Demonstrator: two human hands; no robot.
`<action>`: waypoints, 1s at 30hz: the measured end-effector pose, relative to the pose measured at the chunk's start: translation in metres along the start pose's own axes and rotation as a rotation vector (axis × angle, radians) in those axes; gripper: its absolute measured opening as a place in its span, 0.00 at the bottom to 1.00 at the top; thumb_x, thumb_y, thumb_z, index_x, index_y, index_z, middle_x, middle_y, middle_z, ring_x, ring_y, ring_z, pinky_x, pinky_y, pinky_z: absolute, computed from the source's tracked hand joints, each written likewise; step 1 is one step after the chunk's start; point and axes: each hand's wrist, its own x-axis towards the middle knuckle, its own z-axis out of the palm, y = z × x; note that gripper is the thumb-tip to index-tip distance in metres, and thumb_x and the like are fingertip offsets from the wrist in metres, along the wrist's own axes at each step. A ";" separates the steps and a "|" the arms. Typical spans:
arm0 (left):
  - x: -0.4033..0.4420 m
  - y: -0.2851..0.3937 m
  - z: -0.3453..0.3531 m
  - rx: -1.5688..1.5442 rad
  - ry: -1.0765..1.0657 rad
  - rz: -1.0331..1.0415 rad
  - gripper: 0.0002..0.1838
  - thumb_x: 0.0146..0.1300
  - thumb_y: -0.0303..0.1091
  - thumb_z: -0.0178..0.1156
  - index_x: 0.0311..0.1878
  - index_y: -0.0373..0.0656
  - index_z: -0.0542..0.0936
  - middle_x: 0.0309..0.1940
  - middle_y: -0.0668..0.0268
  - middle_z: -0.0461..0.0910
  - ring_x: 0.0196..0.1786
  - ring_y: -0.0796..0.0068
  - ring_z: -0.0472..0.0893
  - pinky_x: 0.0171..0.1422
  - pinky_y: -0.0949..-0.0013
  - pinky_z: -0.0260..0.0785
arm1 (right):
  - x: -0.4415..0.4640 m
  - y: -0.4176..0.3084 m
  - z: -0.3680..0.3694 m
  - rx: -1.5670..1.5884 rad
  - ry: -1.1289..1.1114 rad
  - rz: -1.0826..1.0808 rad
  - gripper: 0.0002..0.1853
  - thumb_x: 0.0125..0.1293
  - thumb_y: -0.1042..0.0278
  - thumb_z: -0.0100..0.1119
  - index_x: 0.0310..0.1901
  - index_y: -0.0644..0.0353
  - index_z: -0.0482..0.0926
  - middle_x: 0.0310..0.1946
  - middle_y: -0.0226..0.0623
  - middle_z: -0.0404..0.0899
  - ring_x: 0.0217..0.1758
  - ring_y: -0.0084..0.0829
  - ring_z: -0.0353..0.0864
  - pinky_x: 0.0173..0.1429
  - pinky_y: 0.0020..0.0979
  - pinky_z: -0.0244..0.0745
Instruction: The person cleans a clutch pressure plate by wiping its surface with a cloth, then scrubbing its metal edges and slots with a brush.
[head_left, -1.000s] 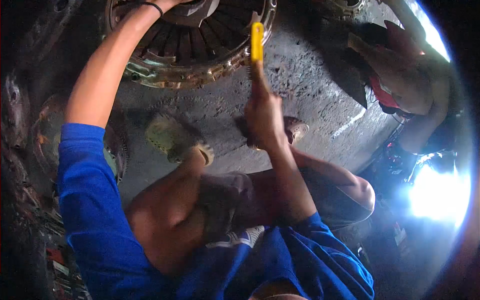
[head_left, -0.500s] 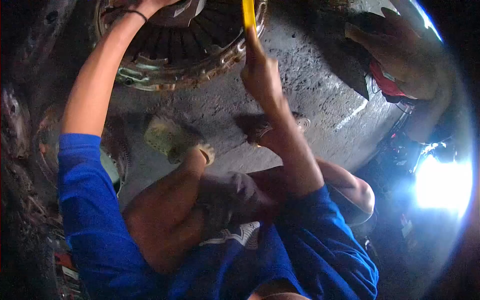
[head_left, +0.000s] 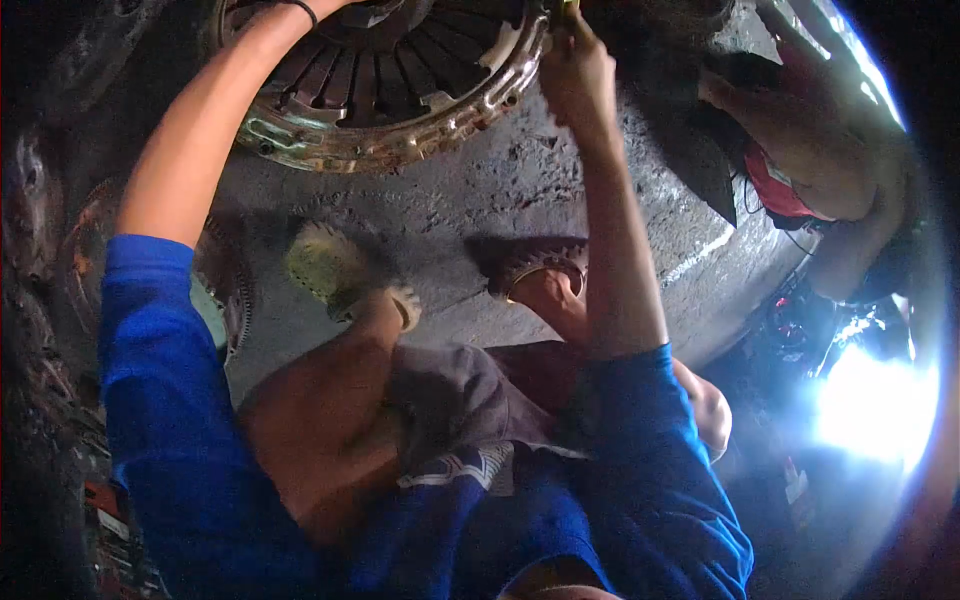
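A round metal clutch cover [head_left: 345,150] with radial fingers lies on the dark ground at the top of the head view. My left hand [head_left: 335,3] reaches over its centre, cut off by the top edge, so its fingers are hidden. Beside the right rim, my right hand [head_left: 582,75] is closed round the yellow-handled tool [head_left: 571,8]. Only a small bit of the yellow handle shows at the top edge, and the tool's far end is out of view.
My feet in clogs [head_left: 325,262] rest on the rough ground [head_left: 440,215] below the clutch cover. Another person's legs [head_left: 810,150] are at the upper right. A toothed disc [head_left: 235,290] lies at the left. Bright light glares at the right.
My right hand has moved up and to the right with the yellow-handled tool, now beside the rim. The view has shifted slightly. My left hand stays over the clutch cover.
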 end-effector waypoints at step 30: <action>0.006 -0.004 0.001 0.006 -0.051 -0.039 0.10 0.61 0.44 0.62 0.31 0.49 0.83 0.28 0.61 0.75 0.36 0.57 0.80 0.43 0.57 0.74 | -0.100 0.030 0.021 0.066 0.201 -0.308 0.29 0.79 0.74 0.45 0.80 0.51 0.60 0.63 0.58 0.80 0.52 0.48 0.89 0.52 0.45 0.84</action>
